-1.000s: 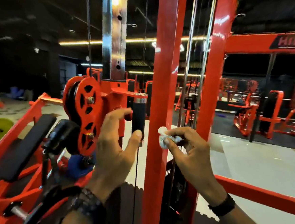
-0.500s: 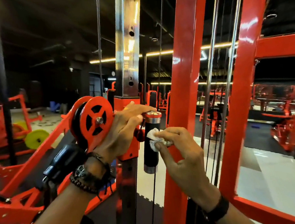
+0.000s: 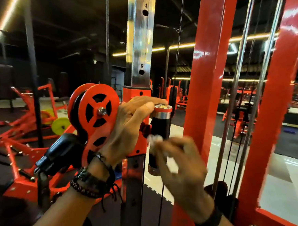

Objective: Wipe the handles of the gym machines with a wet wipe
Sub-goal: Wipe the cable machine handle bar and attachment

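A short black handle [image 3: 159,128] with a chrome and red cap stands upright on the red sliding carriage of a cable machine. My left hand [image 3: 128,130] lies over the carriage, its fingers stretched to the handle's cap and its thumb against the cap's side. My right hand [image 3: 179,162], blurred by motion, pinches a small white wet wipe [image 3: 154,139] against the middle of the handle. The handle's lower half is partly hidden behind my right fingers.
A red pulley wheel [image 3: 95,113] with a black cable attachment [image 3: 62,153] sits left of my left hand. The chrome numbered post [image 3: 139,47] rises above the carriage. Red frame uprights [image 3: 202,94] and steel guide rods [image 3: 245,80] stand to the right. Other red machines and yellow plates fill the background.
My left hand moved from beside the handle onto the carriage and cap. My right hand brought the wipe to the handle and slid it down from near the cap to the middle.
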